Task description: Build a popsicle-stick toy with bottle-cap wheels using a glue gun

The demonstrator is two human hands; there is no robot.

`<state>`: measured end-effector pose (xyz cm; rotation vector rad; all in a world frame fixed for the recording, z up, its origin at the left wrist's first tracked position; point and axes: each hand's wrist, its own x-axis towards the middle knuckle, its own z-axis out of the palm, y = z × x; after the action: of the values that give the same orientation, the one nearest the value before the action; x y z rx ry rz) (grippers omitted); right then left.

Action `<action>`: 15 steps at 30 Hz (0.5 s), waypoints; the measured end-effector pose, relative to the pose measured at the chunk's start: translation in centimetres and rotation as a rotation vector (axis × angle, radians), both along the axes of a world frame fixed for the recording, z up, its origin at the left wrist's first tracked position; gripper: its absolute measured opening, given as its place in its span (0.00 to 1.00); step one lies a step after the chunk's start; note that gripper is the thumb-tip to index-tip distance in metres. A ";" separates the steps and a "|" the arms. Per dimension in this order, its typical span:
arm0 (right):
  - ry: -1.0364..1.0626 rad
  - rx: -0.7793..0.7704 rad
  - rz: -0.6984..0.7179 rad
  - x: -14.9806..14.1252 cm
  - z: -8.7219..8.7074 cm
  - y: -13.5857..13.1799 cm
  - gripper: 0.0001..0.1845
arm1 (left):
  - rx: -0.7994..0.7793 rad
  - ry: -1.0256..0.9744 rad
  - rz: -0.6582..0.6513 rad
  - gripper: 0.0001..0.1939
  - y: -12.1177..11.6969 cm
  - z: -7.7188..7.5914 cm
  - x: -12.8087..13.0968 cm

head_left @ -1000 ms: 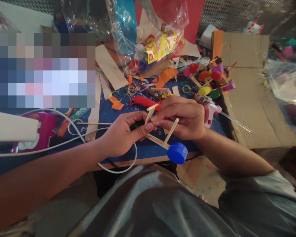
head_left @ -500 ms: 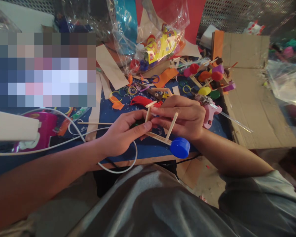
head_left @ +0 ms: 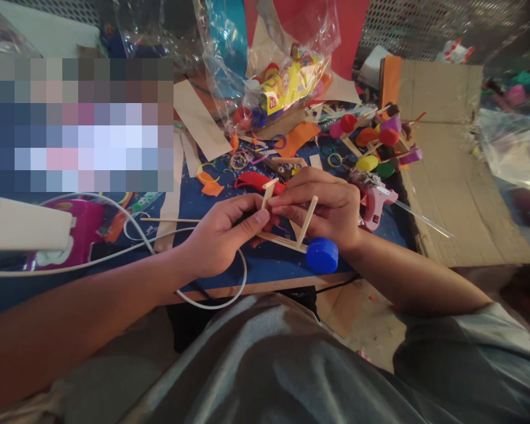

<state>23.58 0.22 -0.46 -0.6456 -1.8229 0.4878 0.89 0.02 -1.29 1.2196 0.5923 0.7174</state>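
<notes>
Between my hands is a small toy car frame made of wooden sticks, held just above the blue table. A blue bottle cap forms a wheel at its right end. My left hand pinches the frame's left part between thumb and fingers, partly hiding it. My right hand has its fingertips closed at an upright stick that carries a short crosspiece on top. Another upright stick rises near the blue cap.
Beyond my hands lie red-handled scissors, rubber bands and paper scraps. A pink glue gun sits at right beside cardboard. Other cap-wheeled stick models stand behind. White cable crosses the left side, near a magenta device.
My right hand has shifted slightly left and its fingertips have moved a little on the upright stick. The frame has tilted slightly. My left hand stays nearly in place.
</notes>
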 end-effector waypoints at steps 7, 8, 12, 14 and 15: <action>-0.046 -0.062 0.025 0.4 0.2 0.1 0.05 | -0.035 -0.025 -0.004 0.19 -0.1 0.2 0.1; -0.051 -0.065 0.027 0.4 0.2 0.0 0.05 | -0.037 -0.028 -0.002 0.19 -0.1 0.2 0.1; -0.067 -0.054 0.047 0.5 0.3 0.1 0.06 | -0.029 -0.049 -0.021 0.18 -0.2 0.2 0.0; -0.066 -0.037 0.059 0.5 0.2 0.1 0.06 | -0.024 -0.042 -0.026 0.18 -0.2 0.2 -0.1; -0.063 -0.026 0.061 0.5 0.2 0.2 0.06 | -0.019 -0.034 -0.024 0.17 -0.2 0.3 -0.1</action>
<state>24.11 0.38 -0.24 -0.6306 -1.9033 0.5383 0.80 -0.20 -1.00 1.1934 0.5545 0.7097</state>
